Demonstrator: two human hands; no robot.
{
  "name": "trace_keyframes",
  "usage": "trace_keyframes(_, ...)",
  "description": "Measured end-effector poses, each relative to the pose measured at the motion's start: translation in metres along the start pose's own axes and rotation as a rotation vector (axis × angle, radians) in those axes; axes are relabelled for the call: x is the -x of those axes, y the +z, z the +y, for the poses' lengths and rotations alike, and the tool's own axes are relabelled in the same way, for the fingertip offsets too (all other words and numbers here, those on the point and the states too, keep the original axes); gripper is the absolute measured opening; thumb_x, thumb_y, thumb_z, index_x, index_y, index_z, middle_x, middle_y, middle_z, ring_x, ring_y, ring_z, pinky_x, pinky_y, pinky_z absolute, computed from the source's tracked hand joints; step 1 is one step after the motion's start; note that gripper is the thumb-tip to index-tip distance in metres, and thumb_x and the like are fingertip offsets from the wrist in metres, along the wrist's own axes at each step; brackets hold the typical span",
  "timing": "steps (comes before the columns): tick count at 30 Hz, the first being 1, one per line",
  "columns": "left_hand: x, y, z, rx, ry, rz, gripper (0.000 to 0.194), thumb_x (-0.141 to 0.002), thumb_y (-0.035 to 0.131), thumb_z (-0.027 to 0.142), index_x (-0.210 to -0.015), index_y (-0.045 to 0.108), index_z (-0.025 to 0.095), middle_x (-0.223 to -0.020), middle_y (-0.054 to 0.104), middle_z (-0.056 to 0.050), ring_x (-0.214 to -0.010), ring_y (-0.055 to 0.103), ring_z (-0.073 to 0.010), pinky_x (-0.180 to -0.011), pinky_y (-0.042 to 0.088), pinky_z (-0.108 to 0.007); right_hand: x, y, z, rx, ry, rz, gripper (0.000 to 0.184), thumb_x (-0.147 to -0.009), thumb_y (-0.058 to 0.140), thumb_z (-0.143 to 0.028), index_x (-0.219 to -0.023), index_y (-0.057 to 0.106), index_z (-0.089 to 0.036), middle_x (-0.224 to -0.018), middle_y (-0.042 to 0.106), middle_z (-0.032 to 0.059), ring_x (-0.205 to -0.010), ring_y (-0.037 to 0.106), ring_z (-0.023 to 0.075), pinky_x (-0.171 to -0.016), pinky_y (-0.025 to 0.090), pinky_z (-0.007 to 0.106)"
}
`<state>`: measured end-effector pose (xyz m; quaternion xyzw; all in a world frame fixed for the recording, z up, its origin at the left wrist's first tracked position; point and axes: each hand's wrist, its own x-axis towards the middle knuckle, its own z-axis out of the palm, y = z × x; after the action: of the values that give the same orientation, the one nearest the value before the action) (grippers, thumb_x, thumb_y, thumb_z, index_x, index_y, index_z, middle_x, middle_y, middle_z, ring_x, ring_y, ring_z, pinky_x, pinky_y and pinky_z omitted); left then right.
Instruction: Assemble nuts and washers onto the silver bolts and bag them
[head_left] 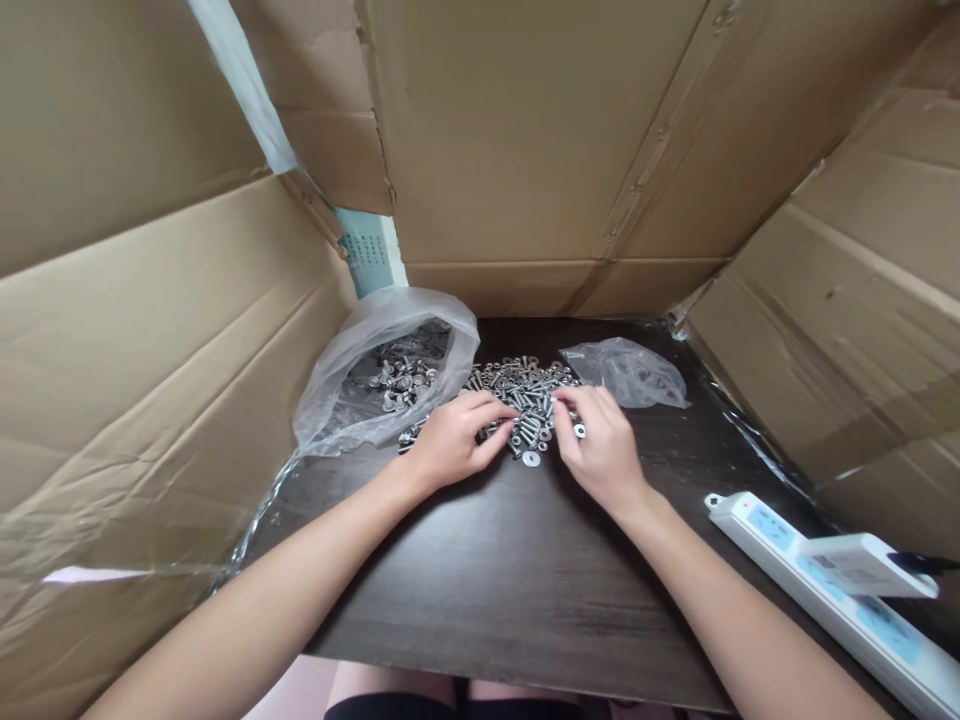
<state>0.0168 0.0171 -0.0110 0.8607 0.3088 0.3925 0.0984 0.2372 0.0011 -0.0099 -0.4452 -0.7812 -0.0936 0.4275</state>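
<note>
A pile of metal bolts, nuts and washers [529, 400] lies on the dark table, between my two hands. My left hand [459, 437] is at the pile's left edge. Its thumb and forefinger are apart, with a small gap and nothing visible between them. On the other side, my right hand [600, 440] has thumb and forefinger brought together at the pile's right edge; what they pinch is too small to name. A washer [580, 431] shows against the right hand's fingers. Another flat washer [531, 459] lies at the near edge of the pile.
At the back left, an open clear plastic bag [330, 400] holds more metal fasteners. A crumpled clear bag [630, 372] lies right of the pile. A white power strip [840, 600] with a plugged-in adapter [862, 563] runs along the right. Cardboard walls [540, 130] enclose the table [480, 570].
</note>
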Motion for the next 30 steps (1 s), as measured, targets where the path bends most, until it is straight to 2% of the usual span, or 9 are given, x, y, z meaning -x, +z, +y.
trace_keyframes(3, 0.0, 0.0, 0.0, -0.009, 0.011, -0.008, 0.017, -0.098, 0.057, 0.022, -0.105, 0.072, 0.016, -0.098, 0.073, -0.007, -0.091, 0.069, -0.0194, -0.081, 0.056, -0.031, 0.004, 0.005, -0.019, -0.164, 0.009, 0.02, 0.009, -0.099, 0.055, -0.015, -0.1, 0.062, -0.02, -0.088, 0.07, 0.0056, -0.08, 0.065, 0.0215, -0.074, 0.053, 0.035)
trace_keyframes(6, -0.001, 0.0, 0.001, -0.009, 0.02, -0.018, 0.016, -0.099, 0.058, 0.023, -0.105, 0.071, 0.016, -0.098, 0.073, -0.007, -0.092, 0.069, -0.0199, -0.082, 0.056, -0.032, 0.009, 0.009, -0.027, -0.256, 0.048, 0.01, 0.008, -0.097, 0.058, -0.015, -0.099, 0.063, -0.021, -0.088, 0.071, 0.004, -0.077, 0.067, 0.0193, -0.072, 0.054, 0.033)
trace_keyframes(15, 0.0, 0.0, -0.003, 0.014, 0.014, -0.071, 0.018, -0.1, 0.056, 0.022, -0.108, 0.071, 0.016, -0.103, 0.072, -0.008, -0.09, 0.07, -0.0184, -0.079, 0.058, -0.029, 0.011, 0.01, -0.029, -0.378, 0.136, -0.077, 0.008, -0.095, 0.06, -0.017, -0.09, 0.061, -0.022, -0.085, 0.069, 0.0022, -0.076, 0.067, 0.0179, -0.073, 0.056, 0.031)
trace_keyframes(18, 0.0, 0.001, -0.005, 0.001, 0.072, -0.058, 0.019, -0.101, 0.055, 0.022, -0.108, 0.071, 0.016, -0.104, 0.073, -0.009, -0.092, 0.071, -0.0191, -0.081, 0.059, -0.031, 0.013, 0.012, -0.029, -0.387, 0.187, -0.077, 0.003, -0.095, 0.062, -0.019, -0.095, 0.062, -0.022, -0.087, 0.071, 0.0021, -0.074, 0.069, 0.0175, -0.072, 0.057, 0.03)
trace_keyframes(22, 0.0, 0.003, -0.008, 0.014, 0.125, -0.029, 0.019, -0.102, 0.055, 0.021, -0.11, 0.07, 0.015, -0.104, 0.074, -0.01, -0.093, 0.072, -0.0185, -0.083, 0.061, -0.031, 0.013, 0.011, -0.029, -0.387, 0.218, -0.098, 0.009, -0.095, 0.062, -0.02, -0.103, 0.065, -0.023, -0.094, 0.075, 0.0033, -0.077, 0.072, 0.0184, -0.074, 0.06, 0.032)
trace_keyframes(27, 0.002, 0.006, -0.009, 0.068, 0.025, -0.049, 0.031, -0.099, 0.057, 0.019, -0.131, 0.057, 0.018, -0.113, 0.075, -0.008, -0.098, 0.074, -0.0181, -0.089, 0.061, -0.032, 0.012, 0.009, -0.025, -0.359, 0.225, -0.115, 0.011, -0.095, 0.062, -0.021, -0.101, 0.07, -0.023, -0.094, 0.078, 0.0037, -0.078, 0.074, 0.0201, -0.077, 0.061, 0.035)
trace_keyframes(30, 0.003, 0.005, -0.009, 0.098, -0.024, -0.076, 0.034, -0.097, 0.059, 0.017, -0.13, 0.055, 0.018, -0.111, 0.076, -0.007, -0.092, 0.075, -0.0166, -0.086, 0.061, -0.03, 0.011, 0.009, -0.024, -0.347, 0.203, -0.112, 0.011, -0.094, 0.062, -0.02, -0.101, 0.071, -0.022, -0.093, 0.078, 0.0036, -0.079, 0.074, 0.0201, -0.077, 0.061, 0.035)
